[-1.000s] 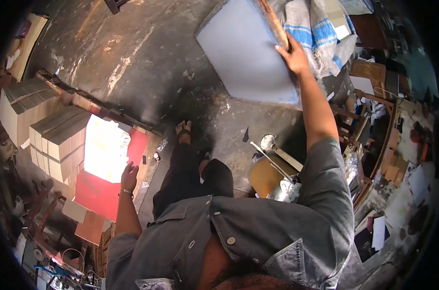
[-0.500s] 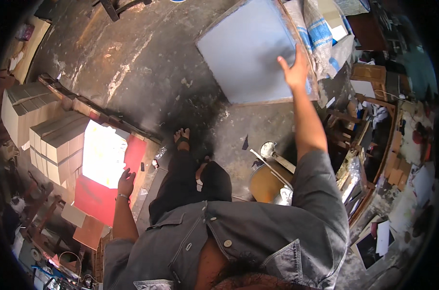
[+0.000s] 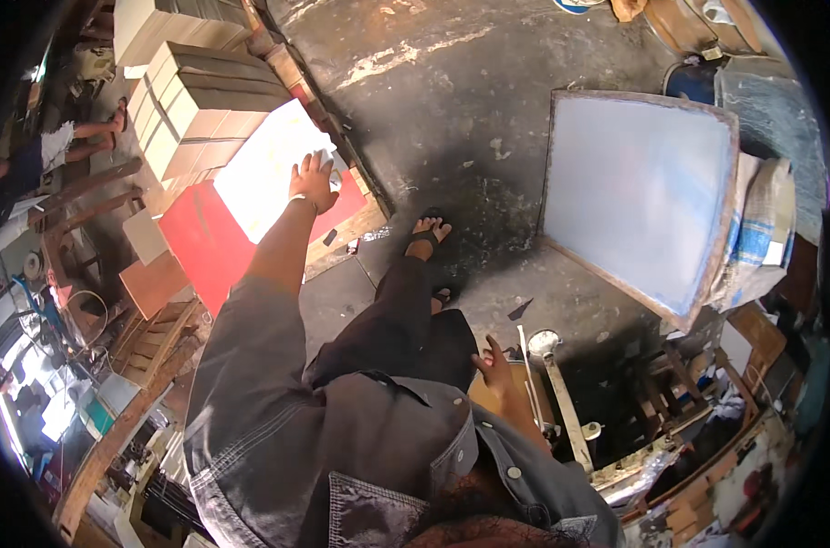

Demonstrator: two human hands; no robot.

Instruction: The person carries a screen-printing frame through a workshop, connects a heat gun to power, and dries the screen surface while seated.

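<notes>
The white paper (image 3: 260, 173) lies right under the person's left hand (image 3: 315, 185), most of it spreading toward nine o'clock from the fingers. Its long axis seems to run from two o'clock down to eight, on top of a red sheet (image 3: 205, 242), with strapped stacks of cardboard (image 3: 219, 110) just beyond at ten. That left grip is spread, fingers apart over the paper's near edge, clamped on nothing that I can see. The right hand (image 3: 495, 365) is much farther off, at about four o'clock from the paper; its fingers are loosely bent and parted, with nothing visible in them, beside a tan bucket (image 3: 482, 399). A big framed panel (image 3: 634, 183) leans at one o'clock from it.

Glare washes out the paper's markings, so I can't tell one sheet from several. The left palm's underside is hidden, and the right forearm and shirt cover much of the bucket.
</notes>
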